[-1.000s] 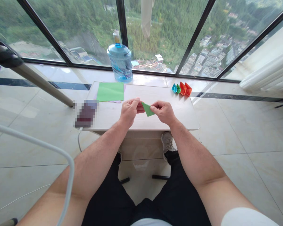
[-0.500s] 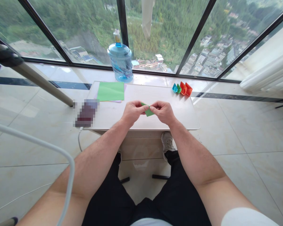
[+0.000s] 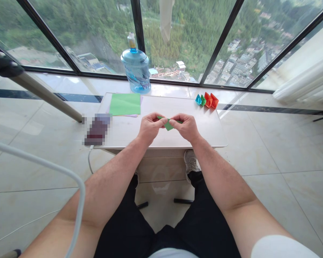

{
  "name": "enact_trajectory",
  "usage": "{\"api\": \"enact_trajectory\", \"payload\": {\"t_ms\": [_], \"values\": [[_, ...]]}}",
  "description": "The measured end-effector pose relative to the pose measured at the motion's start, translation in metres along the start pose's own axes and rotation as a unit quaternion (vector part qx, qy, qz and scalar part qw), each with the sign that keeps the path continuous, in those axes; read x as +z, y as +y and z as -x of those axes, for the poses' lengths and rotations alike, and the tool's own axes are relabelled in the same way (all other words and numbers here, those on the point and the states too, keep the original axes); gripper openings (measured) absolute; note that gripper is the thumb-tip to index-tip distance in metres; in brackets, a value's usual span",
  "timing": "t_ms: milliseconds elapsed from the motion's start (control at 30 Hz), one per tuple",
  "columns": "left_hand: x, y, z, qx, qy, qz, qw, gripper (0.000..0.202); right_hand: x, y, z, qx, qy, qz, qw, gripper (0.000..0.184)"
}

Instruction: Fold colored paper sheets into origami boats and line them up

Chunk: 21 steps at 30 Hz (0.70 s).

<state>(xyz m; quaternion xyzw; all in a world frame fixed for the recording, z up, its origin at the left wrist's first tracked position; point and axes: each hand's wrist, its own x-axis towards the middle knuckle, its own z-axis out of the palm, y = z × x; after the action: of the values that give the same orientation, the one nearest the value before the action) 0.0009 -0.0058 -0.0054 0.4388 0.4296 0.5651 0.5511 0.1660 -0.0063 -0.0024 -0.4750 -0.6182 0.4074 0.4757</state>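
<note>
A small folded piece of green paper (image 3: 168, 125) is held between my two hands above the near middle of the white table (image 3: 129, 134). My left hand (image 3: 151, 125) pinches its left side between thumb and fingers. On the opposite side, my right hand (image 3: 186, 125) pinches it the same way. Green edges show past the fingers of both hands, and a pointed part hangs down between the thumbs. The fingers hide much of the paper, so its full folded shape cannot be made out.
Flat green sheets (image 3: 125, 104) lie at the table's back left, other colours under them. Folded paper boats (image 3: 211, 101) in blue, green and red stand at the back right. A blurred-out object (image 3: 97, 129) is at the left edge. Behind stands a water jug (image 3: 136, 71) by the window.
The green paper has turned or opened between my fingers, and more of it now shows beside the right thumb. Both hands stay in nearly the same place. The view has shifted slightly.
</note>
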Motion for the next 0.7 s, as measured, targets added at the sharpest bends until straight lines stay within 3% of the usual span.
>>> {"api": "enact_trajectory", "payload": {"t_ms": [233,467,700], "values": [[-0.0013,-0.0007,-0.0024,-0.020,0.026,0.080,0.996,0.037,-0.0015,-0.0005,-0.0021,0.020,0.030,-0.034,0.999,0.037],[0.0008,0.0037,0.0029,-0.037,-0.015,-0.010,0.999,0.037,-0.0003,0.0011,-0.0039,0.026,0.015,-0.071,0.997,0.031],[0.0014,0.0023,0.0038,-0.044,-0.008,-0.020,0.999,0.039,0.0005,-0.0037,-0.0034,0.050,0.021,-0.092,0.994,0.037]]}}
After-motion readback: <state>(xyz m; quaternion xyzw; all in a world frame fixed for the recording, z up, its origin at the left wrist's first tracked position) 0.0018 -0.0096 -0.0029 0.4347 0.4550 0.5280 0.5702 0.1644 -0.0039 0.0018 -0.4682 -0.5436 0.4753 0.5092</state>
